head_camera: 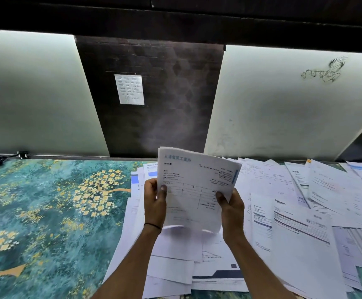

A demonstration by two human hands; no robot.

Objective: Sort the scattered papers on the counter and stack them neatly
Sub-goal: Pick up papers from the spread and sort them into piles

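A person's left hand (155, 203) and right hand (230, 209) hold a thin bundle of printed sheets (197, 180) upright above the table (46, 201), which has a teal and gold floral surface. The fingers (150, 186) of both hands curl around the bundle's side edges, with the thumbs on the front page, a form in Japanese print. Below and to the right, many loose papers (305, 212) lie overlapping at all angles, covering the table's right half. No finished stack is visible on the table. The sorting looks barely begun. Only the few held sheets are gathered, and nearly all the rest remains to be collected and squared up.
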